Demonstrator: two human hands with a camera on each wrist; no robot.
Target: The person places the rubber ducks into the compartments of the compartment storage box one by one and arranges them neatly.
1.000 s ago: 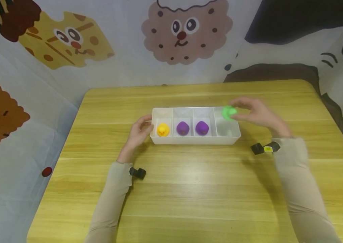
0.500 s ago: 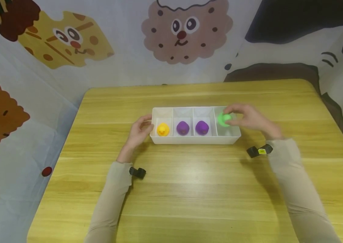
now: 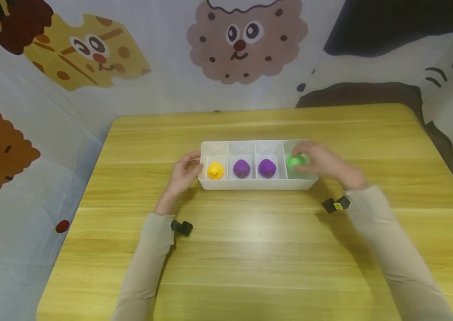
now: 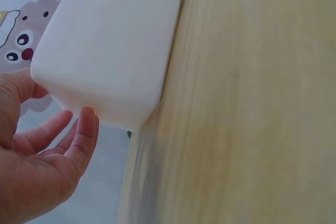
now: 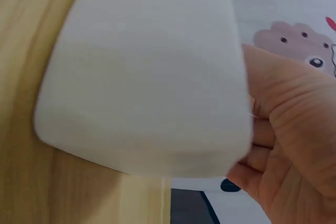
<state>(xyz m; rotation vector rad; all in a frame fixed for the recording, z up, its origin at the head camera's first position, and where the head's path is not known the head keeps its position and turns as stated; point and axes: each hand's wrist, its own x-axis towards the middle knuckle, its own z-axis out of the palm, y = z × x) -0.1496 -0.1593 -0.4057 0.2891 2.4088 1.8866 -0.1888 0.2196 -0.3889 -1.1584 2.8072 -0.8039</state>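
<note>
A long white divided box [image 3: 256,185] stands on the table. The person's left hand [image 3: 185,172] holds its left end; in the left wrist view, the thumb reaches the rim and the fingertips meet the outside of the end wall. In the rightmost compartment, the right hand [image 3: 323,162] pinches a green rubber duck [image 3: 295,161] between thumb and fingers. The right wrist view shows that hand [image 5: 294,114] reaching over the rim, with the duck hidden behind the box wall. A yellow rubber duck [image 3: 215,170] sits in the leftmost compartment, and purple ducks [image 3: 241,169] occupy the two middle ones.
The wooden table [image 3: 226,249] extends on every side of the box. Behind it hangs a pale cloth [image 3: 162,96] printed with cartoon food. A small black camera [image 3: 182,228] is strapped at the left wrist, and another black camera [image 3: 335,204] at the right.
The right hand has moved left and down with the green duck, from over the back rim into the rightmost compartment. The left hand and the box have stayed in place.
</note>
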